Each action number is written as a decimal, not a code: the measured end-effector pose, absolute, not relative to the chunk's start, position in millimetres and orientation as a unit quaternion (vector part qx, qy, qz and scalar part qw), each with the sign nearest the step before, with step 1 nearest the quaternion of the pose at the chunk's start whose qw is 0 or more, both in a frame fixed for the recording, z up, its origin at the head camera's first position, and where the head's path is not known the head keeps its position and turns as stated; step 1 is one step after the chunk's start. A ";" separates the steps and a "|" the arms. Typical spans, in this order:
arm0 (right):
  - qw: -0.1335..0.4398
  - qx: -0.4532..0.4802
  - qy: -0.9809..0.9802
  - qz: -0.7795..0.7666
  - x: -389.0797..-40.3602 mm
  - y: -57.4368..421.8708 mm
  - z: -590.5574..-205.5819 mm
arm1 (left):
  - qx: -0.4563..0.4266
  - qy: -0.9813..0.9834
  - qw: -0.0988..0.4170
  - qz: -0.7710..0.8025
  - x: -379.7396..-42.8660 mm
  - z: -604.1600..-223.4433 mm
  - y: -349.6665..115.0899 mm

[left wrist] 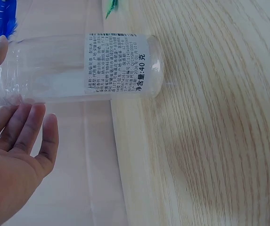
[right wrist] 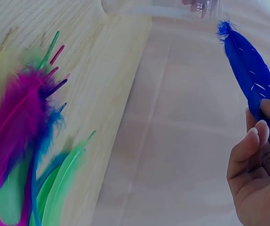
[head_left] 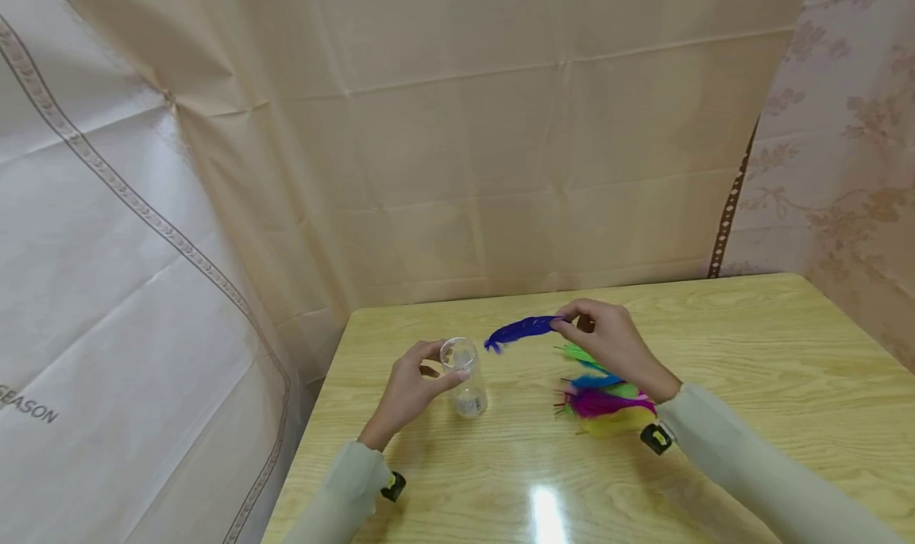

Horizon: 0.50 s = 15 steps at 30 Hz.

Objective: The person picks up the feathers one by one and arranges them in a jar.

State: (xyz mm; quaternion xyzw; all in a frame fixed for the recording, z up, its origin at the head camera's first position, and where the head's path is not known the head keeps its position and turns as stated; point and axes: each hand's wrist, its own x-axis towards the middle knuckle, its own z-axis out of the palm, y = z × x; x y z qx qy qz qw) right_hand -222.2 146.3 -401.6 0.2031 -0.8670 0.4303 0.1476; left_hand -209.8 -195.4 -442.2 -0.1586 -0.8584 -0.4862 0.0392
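In the head view a clear plastic jar [head_left: 469, 385] stands upright on the table, its mouth facing up. My left hand [head_left: 411, 385] grips it near the rim, thumb on one side and fingers on the other. A printed label [left wrist: 118, 63] shows low on its wall in the left wrist view. My right hand [head_left: 608, 337] pinches a dark blue feather [head_left: 522, 329] by one end, above the table. Its fluffy end points left toward the jar's mouth, a short way apart from it. The right wrist view shows thumb and fingertips around the feather [right wrist: 248, 66].
Below my right hand lies a pile of loose feathers [head_left: 600, 401] in magenta, yellow, blue and green, quills toward the left. The wooden table [head_left: 772, 345] ends at a hanging beige cloth [head_left: 457, 155]. Patterned curtains [head_left: 843, 155] hang at the sides.
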 end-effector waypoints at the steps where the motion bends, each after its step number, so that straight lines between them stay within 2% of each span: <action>1: 0.146 0.204 -0.867 0.430 -222.6 145.1 -401.0 | -0.160 -0.858 0.039 -0.486 -209.8 -442.2 -195.2; 15: 0.146 0.220 -0.858 0.441 -226.1 134.1 -396.6 | -0.153 -0.858 0.030 -0.490 -209.1 -440.4 -194.6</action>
